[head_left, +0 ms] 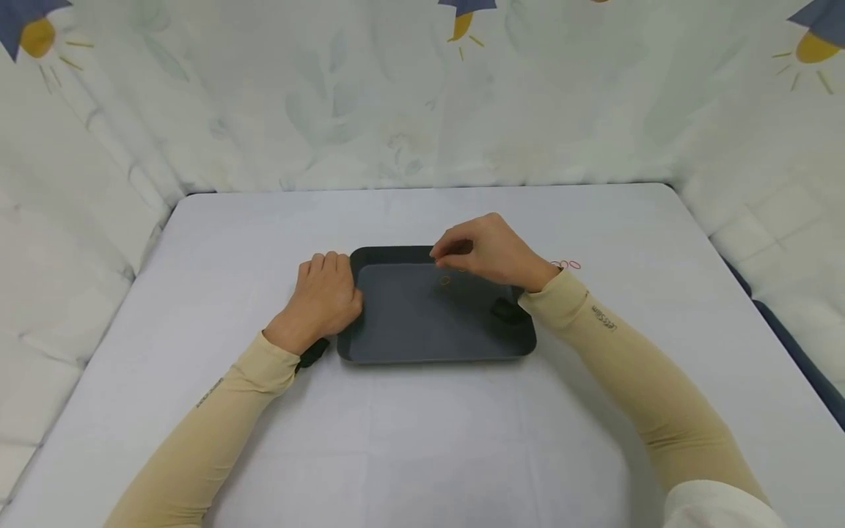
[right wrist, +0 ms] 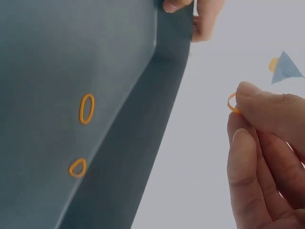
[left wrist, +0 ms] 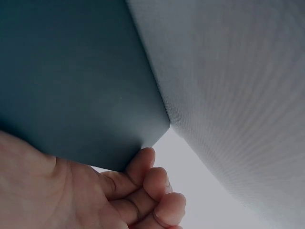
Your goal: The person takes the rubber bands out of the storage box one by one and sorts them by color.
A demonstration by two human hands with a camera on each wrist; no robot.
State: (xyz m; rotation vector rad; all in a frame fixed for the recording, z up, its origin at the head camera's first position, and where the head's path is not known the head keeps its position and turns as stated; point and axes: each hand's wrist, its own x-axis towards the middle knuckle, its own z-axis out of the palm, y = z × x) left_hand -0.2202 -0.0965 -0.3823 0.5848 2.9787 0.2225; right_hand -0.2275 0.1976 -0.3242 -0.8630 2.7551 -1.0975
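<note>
A dark grey rectangular tray (head_left: pixel 409 323) lies on the table. My left hand (head_left: pixel 323 297) grips its left wall, with the thumb over the inside and the other fingers curled outside, as the left wrist view (left wrist: pixel 138 191) also bears out. Above the tray's far side, my right hand (head_left: pixel 491 249) pinches a small orange rubber band (right wrist: pixel 233 109) between thumb and forefinger. Two more orange bands lie on the tray floor near the far wall: an elongated band (right wrist: pixel 82 109) and a smaller, rounder band (right wrist: pixel 71 168).
Several red rubber bands (head_left: pixel 565 265) lie on the table just right of the tray, partly behind the right wrist. A white cloth covers the table (head_left: pixel 429 440). Patterned white curtains (head_left: pixel 396 110) enclose its back and sides.
</note>
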